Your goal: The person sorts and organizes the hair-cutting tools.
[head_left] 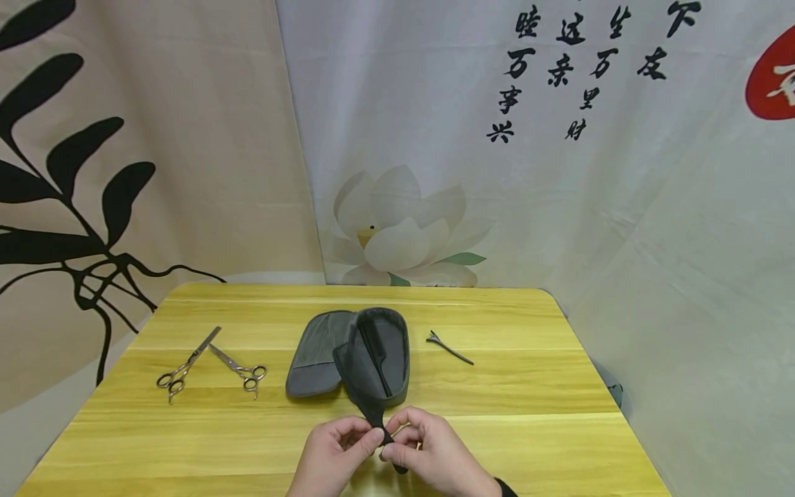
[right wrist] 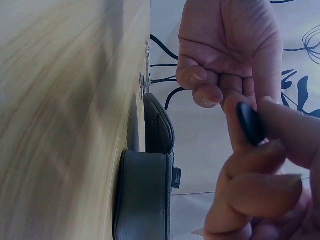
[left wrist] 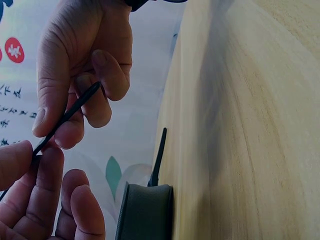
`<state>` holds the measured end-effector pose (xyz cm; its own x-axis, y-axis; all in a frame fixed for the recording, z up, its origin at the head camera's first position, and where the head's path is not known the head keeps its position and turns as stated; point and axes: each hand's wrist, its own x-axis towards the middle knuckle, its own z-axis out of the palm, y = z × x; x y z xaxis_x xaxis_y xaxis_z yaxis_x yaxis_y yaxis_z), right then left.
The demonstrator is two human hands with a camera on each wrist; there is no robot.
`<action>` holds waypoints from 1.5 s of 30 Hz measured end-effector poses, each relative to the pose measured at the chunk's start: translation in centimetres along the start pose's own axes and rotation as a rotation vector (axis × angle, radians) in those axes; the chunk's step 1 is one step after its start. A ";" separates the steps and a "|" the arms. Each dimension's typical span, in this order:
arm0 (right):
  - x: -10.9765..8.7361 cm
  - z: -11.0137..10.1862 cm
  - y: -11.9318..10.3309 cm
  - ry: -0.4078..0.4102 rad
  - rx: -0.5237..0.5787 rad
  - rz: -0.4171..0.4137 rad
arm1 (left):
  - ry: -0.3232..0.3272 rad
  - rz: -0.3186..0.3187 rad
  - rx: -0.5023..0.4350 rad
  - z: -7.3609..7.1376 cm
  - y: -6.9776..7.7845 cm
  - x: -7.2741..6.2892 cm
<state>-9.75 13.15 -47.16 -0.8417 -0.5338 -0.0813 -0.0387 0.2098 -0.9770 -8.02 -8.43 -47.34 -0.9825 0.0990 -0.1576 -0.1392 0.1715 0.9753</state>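
A black, paddle-shaped hairbrush [head_left: 361,386] is held over the front of an open dark grey zip case [head_left: 406,362]. Its bristles cannot be made out. My left hand [head_left: 338,449] pinches the handle between thumb and fingers. Just beside it, my right hand [head_left: 441,452] pinches the same handle nearer its end. The left wrist view shows the slim handle [left wrist: 70,111] running between both hands. In the right wrist view the rounded handle end [right wrist: 250,123] pokes out from the right fingers. Inside the case lies a black tail comb [head_left: 373,345], partly hidden behind the brush.
The case's lid [head_left: 313,378] lies folded out to the left. Farther left are thinning scissors [head_left: 190,362] and hair scissors [head_left: 239,369]. A dark hair clip [head_left: 450,348] rests right of the case. Printed cloth [head_left: 621,207] hangs behind the wooden table [head_left: 528,442].
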 end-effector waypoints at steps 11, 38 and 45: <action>0.0 0.0 -0.1 0.003 -0.006 0.002 | -0.001 0.010 -0.006 0.0 -0.5 0.1; 0.0 -0.2 -0.1 0.000 -0.012 0.017 | 0.048 -0.034 -0.031 -0.1 -0.1 -0.1; 0.1 -0.1 0.1 0.003 -0.022 0.025 | 0.114 -0.022 -0.059 -0.4 0.0 -0.1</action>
<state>-9.89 13.23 -47.22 -0.8442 -0.5258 -0.1046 -0.0301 0.2412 -0.9700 -7.98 -8.78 -47.31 -0.9864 -0.0167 -0.1635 -0.1643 0.1141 0.9798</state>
